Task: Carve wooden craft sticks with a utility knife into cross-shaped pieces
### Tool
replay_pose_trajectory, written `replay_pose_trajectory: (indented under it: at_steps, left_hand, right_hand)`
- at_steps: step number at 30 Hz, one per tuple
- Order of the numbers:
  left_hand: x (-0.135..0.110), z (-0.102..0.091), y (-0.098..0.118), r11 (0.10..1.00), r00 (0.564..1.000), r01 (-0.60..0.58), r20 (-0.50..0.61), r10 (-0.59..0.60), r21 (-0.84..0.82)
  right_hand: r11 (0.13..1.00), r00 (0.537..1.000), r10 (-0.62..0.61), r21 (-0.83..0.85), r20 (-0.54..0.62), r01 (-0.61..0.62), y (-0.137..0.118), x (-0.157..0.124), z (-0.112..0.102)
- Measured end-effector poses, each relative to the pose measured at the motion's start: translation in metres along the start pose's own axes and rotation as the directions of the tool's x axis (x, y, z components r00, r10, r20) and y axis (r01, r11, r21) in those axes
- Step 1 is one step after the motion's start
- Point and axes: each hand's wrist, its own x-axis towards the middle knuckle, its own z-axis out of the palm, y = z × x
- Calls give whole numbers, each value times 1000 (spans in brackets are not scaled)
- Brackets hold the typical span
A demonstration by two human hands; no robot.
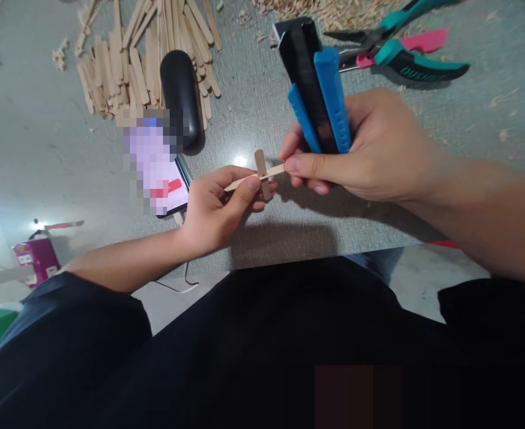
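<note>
Two small wooden popsicle sticks crossed together [260, 159] sit between my hands, one passing across the other. My left hand [220, 205] pinches them near the crossing with thumb and fingers. With its thumb and fingertip, my right hand [369, 146] grips the right end of the longer stick. That same hand also holds a blue and black utility knife [320, 89], pointing up and away from me. Whether its blade is out, I cannot tell. Both hands are just above the grey table [284, 238], near its front edge.
A heap of popsicle sticks [150, 53] lies at the back left, beside a black oblong case [182, 98] and a phone [177, 193] with a cable. Teal-handled pliers [418, 65] and a pink-handled tool [427, 40] lie back right, near wood shavings [347, 15].
</note>
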Motion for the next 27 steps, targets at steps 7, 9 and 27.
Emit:
replay_pose_trajectory:
  at_steps: [7,9,27]
  left_hand:
    - [2,1,-9,998,992,12,-121,-19,-58]
    - [3,1,-11,997,990,2,-140,-14,-81]
    - [0,2,-19,983,973,-166,-174,149,-84]
  right_hand:
    - [995,996,-82,-58,-40,80,-2,-4,0]
    - [998,998,-63,-22,2,63,0,-9,0]
    - [848,979,153,-527,136,-59,-3,-25,23]
